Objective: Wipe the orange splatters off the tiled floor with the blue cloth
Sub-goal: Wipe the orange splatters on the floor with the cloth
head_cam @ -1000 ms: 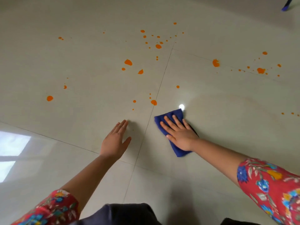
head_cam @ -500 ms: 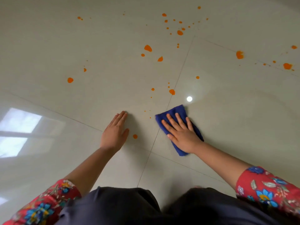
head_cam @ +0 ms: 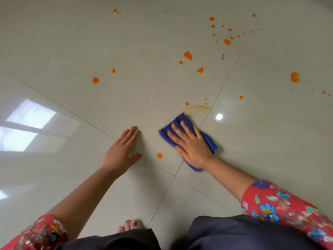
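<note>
**Two targets close to the cloth: smear at 12, drop at 8**

The blue cloth (head_cam: 182, 121) lies flat on the tiled floor (head_cam: 270, 150), over a grout line (head_cam: 223, 85), long axis approx 10-to-4 o'clock. Your right hand (head_cam: 191, 146) presses on top of it, palm down, fingers straight and spread, nothing curled round the fabric; fingertips point to approx 11.

Just past the cloth's far edge, at 12, there's a pale orange smear (head_cam: 198, 107) w/ a few small dots beside it. At 8 from the cloth, between both hands, sits one round drop (head_cam: 159, 155), unwiped. It's near your left thumb too, but the left hand (head_cam: 120, 152) is only flat on the tile as a prop, fingers straight, holding nothing.

So the R hand is the one to use. I'd judge a short sweep toward 8, roughly across the cloth's long axis, takes that drop. The rest of the orange splatters (head_cam: 188, 55) lie well apart, 11 thru 2, so most of the job is left.
</note>
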A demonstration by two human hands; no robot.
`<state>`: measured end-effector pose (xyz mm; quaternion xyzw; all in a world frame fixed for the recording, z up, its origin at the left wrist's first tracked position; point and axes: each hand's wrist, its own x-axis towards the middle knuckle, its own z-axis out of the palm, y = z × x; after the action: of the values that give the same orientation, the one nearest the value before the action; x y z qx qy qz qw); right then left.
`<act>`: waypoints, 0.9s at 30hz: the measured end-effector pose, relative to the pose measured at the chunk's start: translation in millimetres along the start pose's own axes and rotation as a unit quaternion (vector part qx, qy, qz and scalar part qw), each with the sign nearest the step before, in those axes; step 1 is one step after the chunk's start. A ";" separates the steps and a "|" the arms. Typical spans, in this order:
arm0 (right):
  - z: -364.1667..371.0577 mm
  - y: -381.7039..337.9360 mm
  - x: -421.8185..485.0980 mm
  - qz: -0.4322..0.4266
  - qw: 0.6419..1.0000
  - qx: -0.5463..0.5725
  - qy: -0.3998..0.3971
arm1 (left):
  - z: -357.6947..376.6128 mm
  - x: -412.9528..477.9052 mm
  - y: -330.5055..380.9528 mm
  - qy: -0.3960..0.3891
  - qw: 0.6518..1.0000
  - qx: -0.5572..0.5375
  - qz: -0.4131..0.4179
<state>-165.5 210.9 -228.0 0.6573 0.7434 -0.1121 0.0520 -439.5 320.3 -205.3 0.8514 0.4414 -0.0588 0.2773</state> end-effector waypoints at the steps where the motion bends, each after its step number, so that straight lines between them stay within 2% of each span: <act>1: 4.6 -2.0 -20.0 -0.042 0.999 0.003 -0.008 | -0.1 -0.5 0.7 0.002 1.000 -0.005 -0.001; 2: 7.1 2.7 -39.1 -0.060 0.998 0.013 -0.013 | -0.7 -0.8 1.4 0.004 1.000 -0.008 -0.003; 3: 8.5 13.5 -52.3 -0.041 0.999 0.029 -0.003 | -0.9 -0.2 1.6 0.007 1.000 -0.010 -0.004; 6: 3.7 48.7 -41.5 0.153 0.986 0.054 0.043 | -0.3 -1.5 2.5 0.015 1.000 -0.009 -0.006; 8: -8.2 51.0 -4.0 0.202 0.975 0.064 0.065 | 0.6 -2.2 2.9 0.017 1.000 -0.008 -0.007; 10: -11.9 27.9 27.0 0.134 0.987 0.062 0.061 | -0.3 -2.6 3.1 0.023 1.000 -0.008 -0.004; 12: -1.2 -4.8 24.9 -0.030 0.998 0.027 0.052 | -1.5 -2.7 2.2 0.026 1.000 -0.009 -0.006; 14: 10.0 -18.8 -11.4 -0.190 0.982 -0.003 0.002 | -1.9 -3.1 2.0 0.023 1.000 -0.011 -0.006; 16: 10.3 2.4 -42.7 -0.248 0.968 0.007 -0.024 | -1.7 -3.3 2.4 0.022 1.000 -0.006 -0.008; 17: 10.3 23.1 -47.1 -0.224 0.974 0.009 -0.009 | -1.6 -2.6 2.7 0.023 1.000 -0.007 -0.008; 18: 9.5 43.7 -45.2 -0.161 0.987 0.009 0.008 | -1.3 -2.7 3.4 0.023 1.000 -0.006 -0.008; 20: -1.6 71.5 -21.3 0.025 0.998 0.021 0.045 | 0.3 -4.1 3.9 0.026 1.000 -0.002 -0.008; 21: -8.0 70.6 -5.4 0.081 0.994 0.030 0.061 | 0.7 -3.7 3.9 0.030 1.000 -0.001 -0.008; 22: -11.4 58.4 10.5 0.097 0.992 0.041 0.066 | 0.0 -3.3 2.9 0.035 0.999 -0.003 -0.008; 23: -11.2 38.7 21.4 0.069 0.994 0.045 0.067 | -0.6 -2.8 2.0 0.041 0.999 -0.005 -0.009; 25: 3.1 -5.8 18.8 -0.096 0.994 0.019 0.056 | -0.6 -1.6 2.1 0.063 0.998 -0.011 -0.010; 27: 11.0 -27.0 -12.5 -0.249 0.968 0.011 -0.006 | 0.7 -1.5 6.1 0.081 0.996 -0.014 -0.017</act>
<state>-191.4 193.2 -233.2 0.4512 0.8821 -0.1337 0.0199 -435.5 316.1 -202.9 0.8416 0.4780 0.0120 0.2512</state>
